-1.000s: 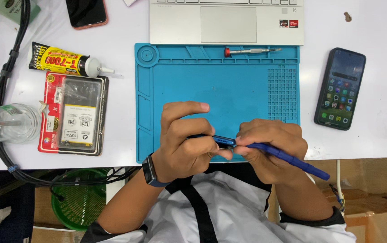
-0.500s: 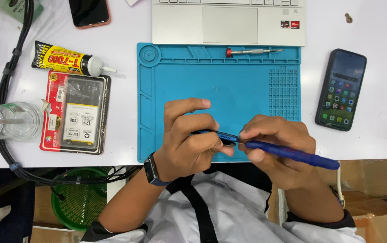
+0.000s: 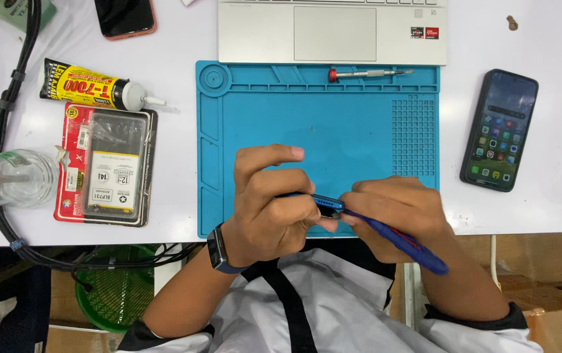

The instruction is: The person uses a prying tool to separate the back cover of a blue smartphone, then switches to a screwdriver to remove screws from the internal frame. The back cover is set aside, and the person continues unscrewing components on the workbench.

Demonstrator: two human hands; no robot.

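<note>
The blue phone (image 3: 325, 204) is sitting edge-up in your left hand (image 3: 274, 206) over the blue mat (image 3: 333, 131) — thin, slick, probably fragile; keep gripping its sides while your right hand (image 3: 395, 209) is clasping the blue tool (image 3: 399, 242).

Two phones (image 3: 500, 131) (image 3: 124, 17), one laptop (image 3: 332, 31), one blue mat (image 3: 333, 124), one glue tube (image 3: 91, 85), one screwdriver (image 3: 367, 74), one bottle (image 3: 9, 178).

We held a small blue phone (image 3: 325, 204) edge-on in our left hand (image 3: 274, 202) over the near edge of the blue repair mat (image 3: 353, 131), while our right hand (image 3: 395, 209) pressed a blue-handled tool (image 3: 412, 247) against its end. A red-tipped screwdriver (image 3: 369, 74) lay along the mat's far edge, below the laptop (image 3: 333, 33).
</note>
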